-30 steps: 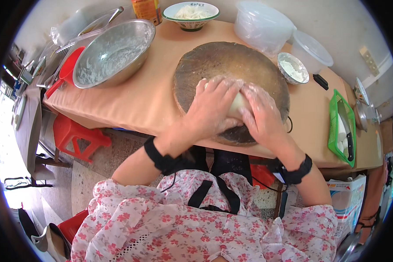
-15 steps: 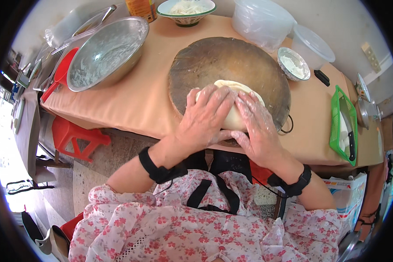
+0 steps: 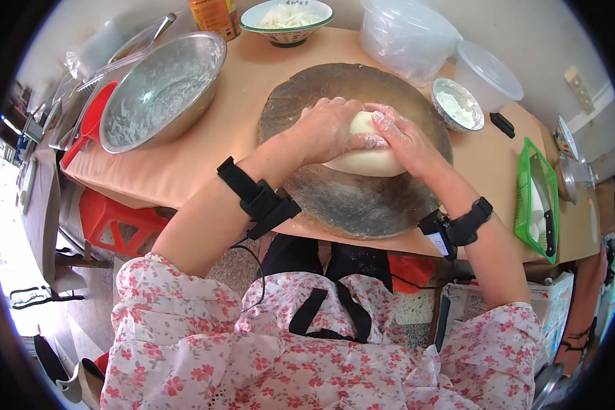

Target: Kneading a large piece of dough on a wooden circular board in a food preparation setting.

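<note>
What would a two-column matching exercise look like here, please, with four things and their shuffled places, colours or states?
1. Dough
2. Large metal bowl
3. Green basket
4. Stool at left

A. Red, below the tabletop
B. Smeared white inside
C. Touched by left hand and right hand
D. Holds a black-handled knife

Pairs: 1-C; 2-B; 3-D; 4-A

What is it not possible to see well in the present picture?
All in the head view:
Dough: most of its far side is hidden by the left hand and right hand; its underside is hidden too.
Orange can: top cut off by the upper edge.
Red thing below the table: partly hidden by the table.
White things in the green basket: too small to identify.
</note>
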`<state>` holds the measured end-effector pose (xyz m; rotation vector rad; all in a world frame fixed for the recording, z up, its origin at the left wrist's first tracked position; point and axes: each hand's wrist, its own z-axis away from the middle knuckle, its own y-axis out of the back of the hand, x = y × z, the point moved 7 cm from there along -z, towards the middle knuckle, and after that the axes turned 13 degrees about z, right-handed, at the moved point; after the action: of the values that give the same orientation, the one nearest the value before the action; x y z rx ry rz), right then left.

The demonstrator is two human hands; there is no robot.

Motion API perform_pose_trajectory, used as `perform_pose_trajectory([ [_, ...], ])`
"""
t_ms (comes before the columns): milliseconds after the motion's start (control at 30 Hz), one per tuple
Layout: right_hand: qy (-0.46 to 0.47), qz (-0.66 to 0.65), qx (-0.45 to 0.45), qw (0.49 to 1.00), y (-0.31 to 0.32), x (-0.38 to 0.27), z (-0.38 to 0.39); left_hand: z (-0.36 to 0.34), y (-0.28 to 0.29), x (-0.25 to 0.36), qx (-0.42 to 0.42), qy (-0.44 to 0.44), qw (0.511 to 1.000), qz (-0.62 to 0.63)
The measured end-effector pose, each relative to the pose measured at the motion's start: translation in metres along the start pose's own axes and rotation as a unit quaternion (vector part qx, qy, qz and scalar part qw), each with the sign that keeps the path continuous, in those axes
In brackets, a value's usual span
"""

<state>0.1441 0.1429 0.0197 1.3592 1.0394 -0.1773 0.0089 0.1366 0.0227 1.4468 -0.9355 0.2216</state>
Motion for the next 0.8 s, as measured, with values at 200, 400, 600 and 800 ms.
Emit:
perform_pose_trajectory([
  [200, -0.046, -0.151, -0.008, 0.987, -0.006, 0.004, 0.024, 0.038, -0.01, 0.017, 0.064, -0.087, 0.994, -0.017],
  [400, -0.058, -0.163, -0.032, 0.984, -0.009, -0.004, 0.049, 0.113, -0.019, 0.052, 0.184, -0.224, 0.955, -0.059],
  [600, 0.016, -0.049, 0.032, 0.998, -0.004, -0.038, 0.056, 0.125, -0.03, 0.053, 0.24, -0.247, 0.935, -0.081],
  [800, 0.154, 0.056, 0.158, 0.974, 0.043, -0.094, 0.05, 0.101, -0.005, 0.067, 0.311, -0.299, 0.899, -0.082],
])
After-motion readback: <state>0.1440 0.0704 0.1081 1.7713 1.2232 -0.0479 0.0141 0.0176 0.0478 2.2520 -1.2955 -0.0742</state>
